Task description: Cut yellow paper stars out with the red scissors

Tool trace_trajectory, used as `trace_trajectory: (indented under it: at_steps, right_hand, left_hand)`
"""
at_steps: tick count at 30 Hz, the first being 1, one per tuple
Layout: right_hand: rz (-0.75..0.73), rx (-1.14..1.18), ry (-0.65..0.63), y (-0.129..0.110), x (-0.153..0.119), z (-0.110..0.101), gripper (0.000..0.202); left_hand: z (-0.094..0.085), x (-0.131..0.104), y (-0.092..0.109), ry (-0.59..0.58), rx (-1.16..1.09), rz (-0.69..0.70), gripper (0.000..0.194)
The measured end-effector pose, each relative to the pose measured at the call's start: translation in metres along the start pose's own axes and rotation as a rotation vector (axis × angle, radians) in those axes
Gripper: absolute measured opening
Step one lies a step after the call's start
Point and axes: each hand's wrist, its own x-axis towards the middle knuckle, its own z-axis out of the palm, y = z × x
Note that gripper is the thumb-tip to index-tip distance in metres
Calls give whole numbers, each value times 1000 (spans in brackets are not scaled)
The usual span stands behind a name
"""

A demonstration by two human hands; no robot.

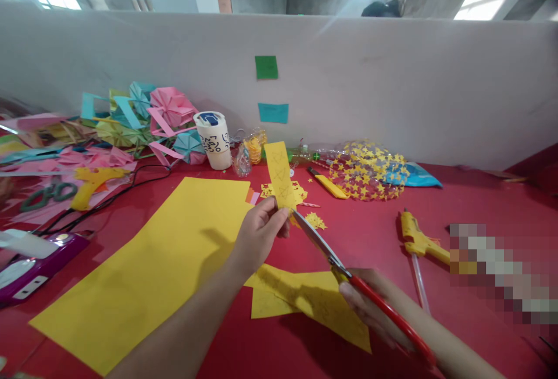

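My left hand (264, 225) pinches the lower end of a yellow paper strip (279, 172) with star outlines drawn on it. In my right hand (370, 303) is a pair of scissors (320, 242) with red handles, its blade tips at the strip's bottom edge beside my left fingertips. Below my hands lie more yellow paper pieces (305, 292) with faint drawn lines. A small heap of cut yellow stars (314, 220) rests just behind the scissor blades. Under my left forearm spreads a large yellow sheet (174, 251).
Glue guns lie right (414, 233) and left (93, 184), the left one near a purple power strip (39, 263). A white cup (213, 140), folded paper shapes (170, 108), a yellow cutter knife (329, 184) and a star-covered clear ball (368, 172) stand along the back wall.
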Motion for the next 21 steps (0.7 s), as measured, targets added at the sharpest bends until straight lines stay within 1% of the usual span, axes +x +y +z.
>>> trace_trajectory:
  at_steps: [6,13,21]
  right_hand:
    - [-25,-17,-8,-1,-2,-1,55]
    - [-42,-34,-29,4,-3,-2,50]
    - [-33,-36,-60,4,-4,-3,48]
  left_hand:
    - [-3,2,3,-36,1,4,17]
    - [-4,-1,5,-55,-9,-17,18]
    - [-9,2,6,-99,17,-45,18]
